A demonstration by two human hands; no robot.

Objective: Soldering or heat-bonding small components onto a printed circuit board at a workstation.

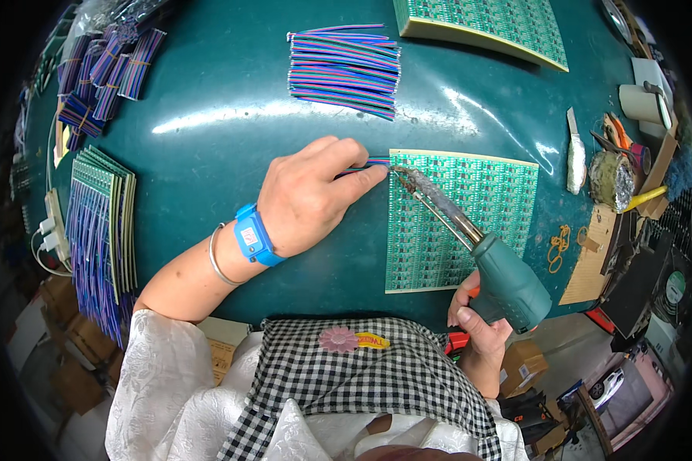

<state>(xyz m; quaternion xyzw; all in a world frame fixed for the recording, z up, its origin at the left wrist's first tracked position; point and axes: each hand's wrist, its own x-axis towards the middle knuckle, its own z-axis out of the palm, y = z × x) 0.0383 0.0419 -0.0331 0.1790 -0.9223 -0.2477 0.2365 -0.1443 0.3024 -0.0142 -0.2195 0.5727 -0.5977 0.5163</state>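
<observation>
My left hand, with a blue wrist strap on its arm, pinches a short multicoloured ribbon cable. The cable's end lies at the top left corner of a green circuit board panel. In my right hand is a green gun-shaped soldering iron, held by its handle low at the panel's right. Its dark, crusted tip reaches up and left to that same corner, close to my left fingertips. Whether tip and cable touch is too small to tell.
A row of loose ribbon cables lies beyond my left hand. More circuit panels are stacked at the far right. Wired panels and bundled cables sit left. Rubber bands, a solder roll and tools lie right.
</observation>
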